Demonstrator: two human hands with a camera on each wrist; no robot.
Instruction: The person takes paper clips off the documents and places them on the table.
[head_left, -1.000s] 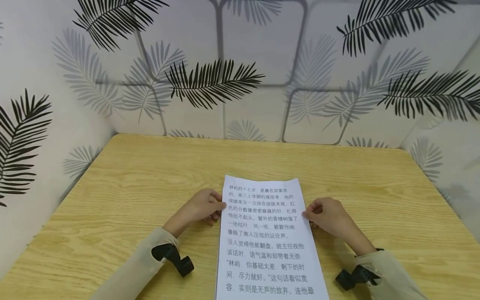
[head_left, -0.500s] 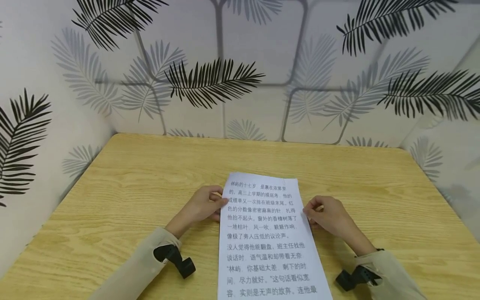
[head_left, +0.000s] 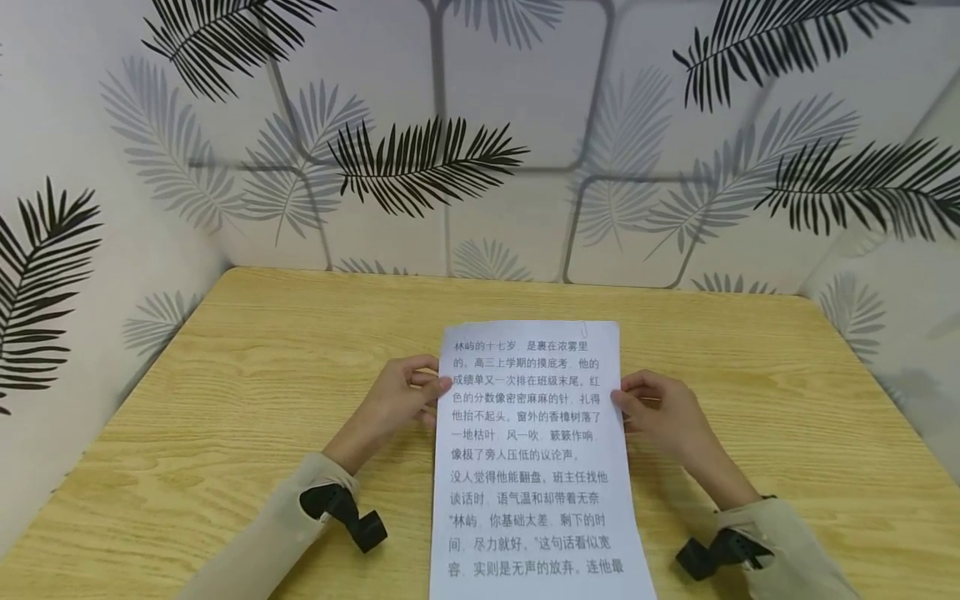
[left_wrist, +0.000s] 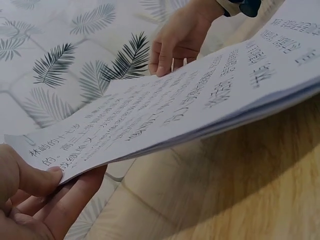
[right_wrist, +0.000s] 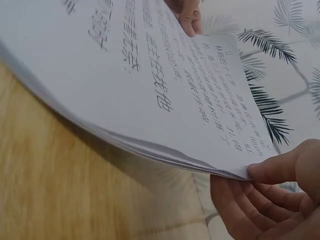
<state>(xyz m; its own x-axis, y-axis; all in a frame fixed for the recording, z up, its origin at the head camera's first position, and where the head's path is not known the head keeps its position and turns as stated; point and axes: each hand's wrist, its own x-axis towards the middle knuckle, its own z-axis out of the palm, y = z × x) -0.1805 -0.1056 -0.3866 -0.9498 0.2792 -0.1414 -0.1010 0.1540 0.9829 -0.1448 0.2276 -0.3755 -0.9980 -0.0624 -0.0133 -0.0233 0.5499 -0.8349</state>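
Observation:
A stack of white sheets (head_left: 532, 467) printed with large Chinese text fills the lower middle of the head view. My left hand (head_left: 396, 398) pinches its left edge near the top, thumb above and fingers beneath. On the opposite edge, my right hand (head_left: 669, 410) grips the stack the same way. Both wrist views show the far end of the stack (left_wrist: 165, 115) raised off the table, with several layered sheets along its side. A small paper clip (head_left: 584, 330) sits at the top right corner. Another paper clip (left_wrist: 29, 140) shows at the top left in the left wrist view.
The wood-grain table (head_left: 225, 383) reaches back to a wall (head_left: 510, 217) covered in leaf-patterned paper. Black wrist cameras are strapped over both pale sleeves (head_left: 277, 533). The stack's near end runs out of the head view at the bottom.
Both hands have moved the top of the stack up and away from the person. Its top edge, bent and tilted before, now lies straighter. The right hand's fingers have taken a fuller grip on the edge.

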